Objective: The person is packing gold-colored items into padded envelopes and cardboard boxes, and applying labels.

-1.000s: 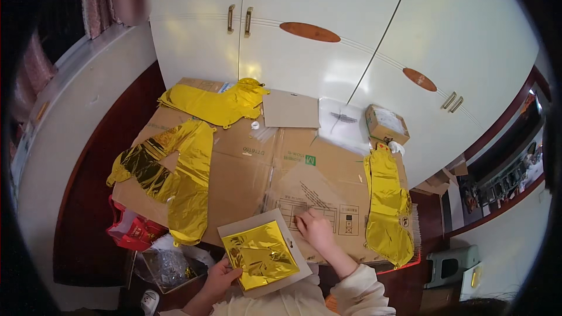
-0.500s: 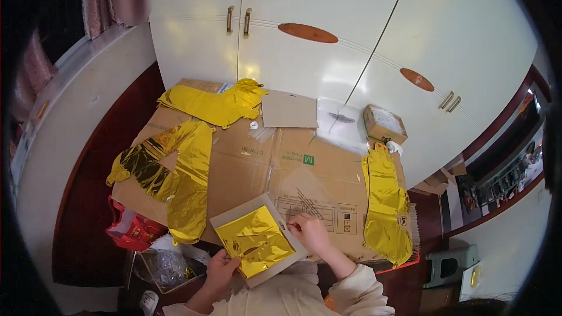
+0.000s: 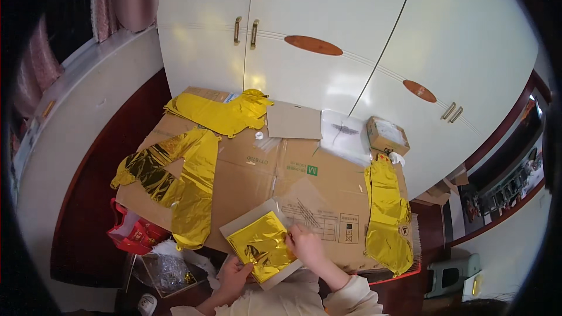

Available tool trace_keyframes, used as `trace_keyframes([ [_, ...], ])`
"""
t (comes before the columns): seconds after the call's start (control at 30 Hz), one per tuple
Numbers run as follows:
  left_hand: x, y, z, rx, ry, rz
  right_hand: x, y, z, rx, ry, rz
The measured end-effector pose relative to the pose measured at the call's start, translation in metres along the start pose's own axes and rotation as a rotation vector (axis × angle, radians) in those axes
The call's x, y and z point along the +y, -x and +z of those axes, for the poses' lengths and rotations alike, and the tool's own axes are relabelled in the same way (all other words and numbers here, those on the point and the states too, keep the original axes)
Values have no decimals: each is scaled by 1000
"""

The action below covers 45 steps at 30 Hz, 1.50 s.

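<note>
Near the front edge of the cardboard surface I hold a grey cardboard sheet [image 3: 229, 228] at a tilt, with a folded gold foil balloon [image 3: 264, 242] lying on it. My left hand [image 3: 235, 276] is closed on its lower left edge, the thumb over the foil and the other fingers mostly hidden beneath. My right hand [image 3: 307, 243] is closed at the right edge of the balloon, fingertips pinching the foil there. Flattened gold foil balloons lie about: an A-shaped one [image 3: 198, 199] at the left, a curved one [image 3: 205, 112] behind it, and another [image 3: 383, 216] at the right.
Flattened cardboard [image 3: 246, 175] covers the table. At its back lie a grey sheet [image 3: 294, 122], clear plastic packaging [image 3: 345, 134] and a small box [image 3: 389, 134]. White cabinets [image 3: 316, 0] stand behind. A red bag [image 3: 136, 234] and a clear bin [image 3: 170, 275] sit at lower left.
My right hand has moved from the cardboard sheet's right margin onto the foil's edge. The sheet and my left hand have shifted slightly to the right in view, as the view itself moved.
</note>
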<state>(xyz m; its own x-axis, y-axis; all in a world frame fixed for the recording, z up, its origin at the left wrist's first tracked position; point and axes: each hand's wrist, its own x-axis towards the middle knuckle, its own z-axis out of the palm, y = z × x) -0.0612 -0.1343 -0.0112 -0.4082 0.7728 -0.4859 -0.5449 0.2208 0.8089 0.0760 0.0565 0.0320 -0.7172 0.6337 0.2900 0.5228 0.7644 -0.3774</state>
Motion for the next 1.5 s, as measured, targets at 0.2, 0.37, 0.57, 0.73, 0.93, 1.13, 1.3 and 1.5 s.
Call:
trace_keyframes([
  [0.2, 2, -4, 9, -22, 12, 9, -14, 5, 3, -10, 44, -109],
  [0.37, 5, -8, 19, -32, 34, 39, -32, 3, 0, 10, -24, -120],
  [0.57, 19, -7, 34, -12, 0, 40, -48, 7, 7, 5, 67, -173],
  [0.73, 20, -12, 41, 8, -57, 65, -62, 10, 6, -51, 71, -199],
  [0.93, 11, -19, 36, 16, -170, 26, -68, 16, 13, -15, 48, -233],
  [1.13, 24, -7, 49, 6, 94, -101, -60, 16, 5, -24, 82, -211],
  [1.3, 3, -16, 25, -117, 261, -223, -56, 20, 5, 28, 109, -232],
  [1.5, 4, -15, 25, -130, 76, -184, -55, 26, 11, 44, 96, -305],
])
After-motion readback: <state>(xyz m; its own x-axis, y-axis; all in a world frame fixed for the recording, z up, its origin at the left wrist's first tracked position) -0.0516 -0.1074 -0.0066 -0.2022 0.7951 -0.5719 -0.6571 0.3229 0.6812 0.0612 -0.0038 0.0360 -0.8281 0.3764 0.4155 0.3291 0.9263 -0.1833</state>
